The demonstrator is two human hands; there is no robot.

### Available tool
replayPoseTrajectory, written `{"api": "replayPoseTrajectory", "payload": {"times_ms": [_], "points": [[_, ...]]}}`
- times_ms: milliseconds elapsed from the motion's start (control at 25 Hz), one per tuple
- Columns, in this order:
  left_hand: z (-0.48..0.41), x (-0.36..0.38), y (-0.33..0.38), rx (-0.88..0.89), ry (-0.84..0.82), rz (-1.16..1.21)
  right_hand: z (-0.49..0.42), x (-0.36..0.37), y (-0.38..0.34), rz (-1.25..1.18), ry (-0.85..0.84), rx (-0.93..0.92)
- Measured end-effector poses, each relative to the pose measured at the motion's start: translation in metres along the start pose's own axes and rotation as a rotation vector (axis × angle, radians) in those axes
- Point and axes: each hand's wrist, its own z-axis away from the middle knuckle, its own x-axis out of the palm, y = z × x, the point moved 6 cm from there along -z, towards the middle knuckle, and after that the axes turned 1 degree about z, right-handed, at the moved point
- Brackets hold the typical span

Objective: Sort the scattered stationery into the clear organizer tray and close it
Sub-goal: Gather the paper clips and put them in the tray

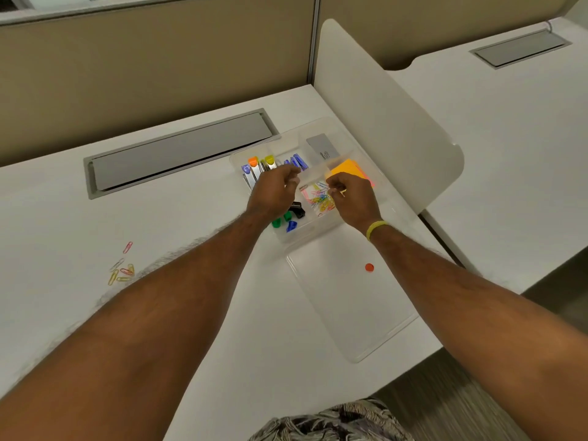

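White desk (191, 313), beige partition (152, 68)

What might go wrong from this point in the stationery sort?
1. Loose paper clips lie far to the left on the desk, away from the organizer tray; the tray might get closed without them.
2. The clear lid lies near the desk's front edge, below the right forearm; a sweep of the arm could push it off.
3. The left hand and right hand crowd over the tray, so small clips could be knocked out.
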Motion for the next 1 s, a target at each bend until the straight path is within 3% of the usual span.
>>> {"api": "replayPoseTrajectory", "payload": {"times_ms": [280,560,1000], "points": [[0.063,-0.04,-0.035,0.085,-0.079,-0.204,0.037,0.039,-0.054,0.161,-0.258,-0.223],[0.137,-0.076,-0.109,-0.097,-0.216,-0.535,0.079,0.088,-0.101,0.446,-0.449,-0.352],[0.198,-0.125,-0.186,-0.232,-0.212,-0.637,0.117,0.167,-0.141,0.451,-0.602,-0.429]]}}
